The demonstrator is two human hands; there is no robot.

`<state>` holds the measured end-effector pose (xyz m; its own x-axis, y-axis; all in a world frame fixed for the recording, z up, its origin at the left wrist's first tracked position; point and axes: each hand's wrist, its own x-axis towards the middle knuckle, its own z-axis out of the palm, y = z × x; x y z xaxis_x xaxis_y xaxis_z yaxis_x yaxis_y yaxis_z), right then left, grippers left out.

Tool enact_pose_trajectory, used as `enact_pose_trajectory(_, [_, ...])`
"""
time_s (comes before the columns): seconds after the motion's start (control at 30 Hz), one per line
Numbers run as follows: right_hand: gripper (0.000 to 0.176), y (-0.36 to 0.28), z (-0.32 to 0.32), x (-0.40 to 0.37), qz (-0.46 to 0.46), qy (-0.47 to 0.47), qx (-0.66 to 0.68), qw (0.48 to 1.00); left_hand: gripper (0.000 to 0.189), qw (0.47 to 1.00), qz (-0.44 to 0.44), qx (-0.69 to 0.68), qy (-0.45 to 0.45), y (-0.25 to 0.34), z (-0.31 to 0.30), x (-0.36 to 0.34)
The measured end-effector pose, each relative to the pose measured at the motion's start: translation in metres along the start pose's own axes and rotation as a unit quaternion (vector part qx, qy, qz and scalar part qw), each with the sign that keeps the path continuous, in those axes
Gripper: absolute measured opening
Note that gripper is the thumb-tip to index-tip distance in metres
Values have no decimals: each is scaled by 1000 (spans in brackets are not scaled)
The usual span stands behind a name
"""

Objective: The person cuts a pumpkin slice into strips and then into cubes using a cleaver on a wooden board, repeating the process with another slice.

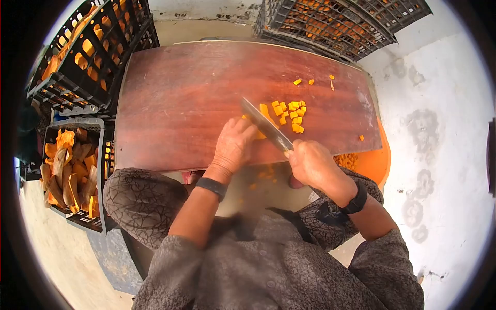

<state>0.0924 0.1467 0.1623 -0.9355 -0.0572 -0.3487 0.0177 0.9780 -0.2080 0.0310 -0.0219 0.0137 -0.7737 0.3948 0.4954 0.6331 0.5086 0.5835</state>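
Note:
My right hand (312, 163) is closed around the handle of a knife (266, 124), whose blade points up and left over the reddish-brown table (170, 103). Left of the blade, my left hand (235, 142) has its fingers curled and pressed on an orange piece (260, 135), mostly covered by the hand and knife. An orange strip (265, 112) lies just beyond the blade. To its right sit several orange cubes (297, 112) in a loose group.
A black crate (98, 124) of orange chunks stands at the left, below stacked crates (67, 85). More crates (330, 28) are at the back right. An orange container (382, 157) with small pieces sits under the table's right edge. A white wall (439, 103) is at the right.

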Motion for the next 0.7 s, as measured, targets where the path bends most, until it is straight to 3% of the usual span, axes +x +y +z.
enact_pose_trajectory(0.1, [21, 2, -2, 1, -15, -2, 14, 1000, 28, 1000, 16, 0, 12, -3, 2, 1])
enact_pose_trajectory(0.23, [20, -2, -10, 10, -5, -17, -2, 1000, 24, 1000, -1, -10, 9, -2, 0, 2])
enact_pose_trajectory(0.3, [21, -7, -17, 16, 17, -71, -14, 997, 23, 1000, -2, -19, 8, -1, -2, 4])
enact_pose_trajectory(0.43, [22, -9, -15, 25, -11, -50, -3, 999, 20, 999, -19, -30, -16, -5, -2, 4])
enact_pose_trajectory(0.53, [21, -10, -7, 35, 40, -102, 5, 994, 20, 999, -17, -38, -16, -5, -2, 5])
enact_pose_trajectory(0.6, [22, 0, 13, 40, 3, -33, 15, 999, 23, 999, -6, -44, 3, -3, -3, 6])
enact_pose_trajectory(0.7, [23, 2, 23, 44, -11, -26, 5, 1000, 24, 999, -1, -46, 8, -4, -2, 5])
